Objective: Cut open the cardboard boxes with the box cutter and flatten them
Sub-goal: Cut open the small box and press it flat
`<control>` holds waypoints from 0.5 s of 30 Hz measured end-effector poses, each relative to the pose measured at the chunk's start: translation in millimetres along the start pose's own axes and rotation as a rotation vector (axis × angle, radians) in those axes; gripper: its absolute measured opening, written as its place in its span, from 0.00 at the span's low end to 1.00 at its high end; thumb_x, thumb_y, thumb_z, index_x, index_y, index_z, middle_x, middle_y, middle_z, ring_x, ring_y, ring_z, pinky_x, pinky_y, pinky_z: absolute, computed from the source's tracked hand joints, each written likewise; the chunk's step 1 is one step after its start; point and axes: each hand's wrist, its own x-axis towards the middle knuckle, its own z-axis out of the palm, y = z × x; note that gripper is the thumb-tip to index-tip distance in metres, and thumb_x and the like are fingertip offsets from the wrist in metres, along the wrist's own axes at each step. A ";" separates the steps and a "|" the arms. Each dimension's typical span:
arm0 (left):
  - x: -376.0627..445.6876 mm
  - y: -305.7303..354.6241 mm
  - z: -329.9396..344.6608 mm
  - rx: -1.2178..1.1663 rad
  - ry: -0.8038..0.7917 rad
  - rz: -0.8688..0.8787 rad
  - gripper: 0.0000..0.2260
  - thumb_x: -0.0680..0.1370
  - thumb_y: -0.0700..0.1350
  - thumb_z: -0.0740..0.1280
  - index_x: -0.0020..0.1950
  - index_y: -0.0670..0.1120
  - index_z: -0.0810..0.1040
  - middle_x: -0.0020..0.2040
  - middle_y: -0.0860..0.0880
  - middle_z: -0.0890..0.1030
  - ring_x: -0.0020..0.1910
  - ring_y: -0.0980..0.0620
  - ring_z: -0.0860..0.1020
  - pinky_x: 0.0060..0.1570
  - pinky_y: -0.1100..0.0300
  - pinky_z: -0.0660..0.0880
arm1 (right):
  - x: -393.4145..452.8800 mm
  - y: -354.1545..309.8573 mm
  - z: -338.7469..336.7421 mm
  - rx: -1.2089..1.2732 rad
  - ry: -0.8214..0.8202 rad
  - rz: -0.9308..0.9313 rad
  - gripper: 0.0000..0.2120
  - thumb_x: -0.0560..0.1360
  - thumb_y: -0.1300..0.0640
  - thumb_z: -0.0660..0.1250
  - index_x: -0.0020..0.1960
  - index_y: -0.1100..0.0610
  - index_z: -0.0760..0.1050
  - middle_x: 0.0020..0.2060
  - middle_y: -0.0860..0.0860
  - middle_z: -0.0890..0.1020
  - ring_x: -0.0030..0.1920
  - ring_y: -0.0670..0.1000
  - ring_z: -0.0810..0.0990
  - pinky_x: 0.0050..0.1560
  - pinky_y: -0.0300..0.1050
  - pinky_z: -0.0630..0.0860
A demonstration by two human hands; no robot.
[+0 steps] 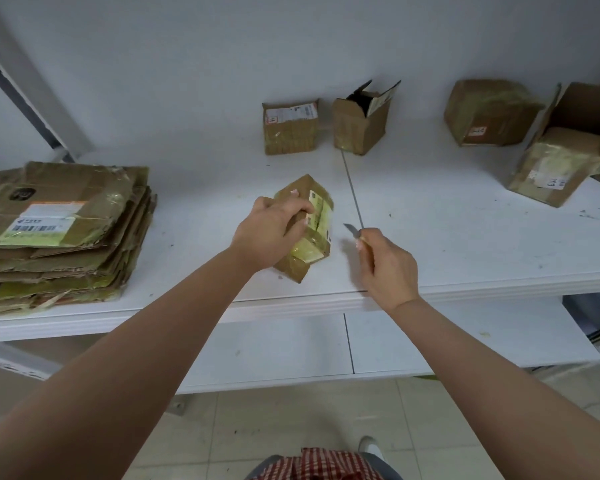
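— How many boxes?
— Four brown cardboard boxes stand along the white table's [430,237] far edge; a fifth small taped brown cardboard box [307,233] lies near the front edge, left hand [274,230] curled over it.
— The cutter?
— Right hand [387,265] fisted around the small metal-bladed box cutter [352,230], just beside that box. One stack of flattened brown cardboard [59,230] sits at the left edge.

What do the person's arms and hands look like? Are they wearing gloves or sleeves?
No gloves and no sleeves. Both forearms are bare all the way down to the bottom edge of the picture. The left hand and right hand are bare too, with no rings, watch or bracelets visible. The fingernails on the left hand look pale and short.
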 end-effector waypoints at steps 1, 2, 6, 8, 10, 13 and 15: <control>-0.1 -0.6 -1.8 -0.053 -0.026 0.033 0.15 0.82 0.49 0.57 0.69 0.58 0.68 0.69 0.52 0.71 0.67 0.51 0.62 0.59 0.49 0.71 | 4.9 0.7 -1.6 0.048 -0.011 0.033 0.11 0.79 0.58 0.56 0.51 0.62 0.75 0.35 0.55 0.78 0.30 0.57 0.73 0.30 0.43 0.68; 0.2 -2.2 -4.4 -0.085 -0.062 0.064 0.18 0.82 0.45 0.56 0.71 0.57 0.65 0.65 0.50 0.74 0.66 0.51 0.63 0.59 0.49 0.71 | 11.0 0.5 -3.4 0.092 -0.022 0.067 0.09 0.79 0.60 0.57 0.53 0.62 0.74 0.39 0.56 0.78 0.34 0.58 0.74 0.33 0.46 0.70; -1.7 -3.9 -10.9 -0.021 -0.166 0.231 0.23 0.82 0.38 0.55 0.76 0.53 0.60 0.65 0.54 0.75 0.61 0.52 0.67 0.53 0.61 0.64 | 36.0 -6.0 -8.3 0.081 0.030 0.157 0.11 0.77 0.54 0.64 0.58 0.56 0.72 0.53 0.54 0.73 0.42 0.53 0.75 0.39 0.44 0.70; -2.4 -1.9 -6.9 -0.053 -0.164 0.196 0.22 0.82 0.39 0.55 0.76 0.50 0.61 0.63 0.54 0.74 0.56 0.53 0.71 0.47 0.65 0.62 | 43.0 -6.8 -7.7 0.063 0.006 0.191 0.17 0.76 0.48 0.66 0.62 0.53 0.70 0.57 0.52 0.70 0.44 0.50 0.74 0.41 0.44 0.70; -2.5 -0.2 -0.7 -0.113 -0.170 0.125 0.21 0.82 0.45 0.59 0.75 0.47 0.62 0.65 0.51 0.75 0.50 0.53 0.75 0.45 0.63 0.66 | 45.5 -4.9 -5.8 0.072 -0.064 0.209 0.17 0.76 0.46 0.65 0.63 0.51 0.71 0.59 0.51 0.70 0.48 0.52 0.76 0.44 0.44 0.71; -4.2 -0.2 8.1 -0.216 -0.224 0.084 0.21 0.78 0.55 0.64 0.68 0.49 0.69 0.56 0.52 0.79 0.49 0.55 0.78 0.46 0.63 0.73 | 44.5 -1.9 -3.4 0.100 -0.105 0.166 0.14 0.77 0.48 0.64 0.60 0.52 0.74 0.58 0.51 0.71 0.49 0.54 0.78 0.44 0.42 0.70; -4.8 -1.7 11.0 -0.345 -0.206 0.010 0.15 0.80 0.54 0.63 0.64 0.52 0.73 0.51 0.54 0.80 0.48 0.56 0.78 0.48 0.66 0.73 | 44.9 -1.3 -4.2 0.101 -0.092 0.077 0.13 0.76 0.48 0.66 0.57 0.54 0.76 0.55 0.51 0.72 0.46 0.53 0.78 0.42 0.44 0.73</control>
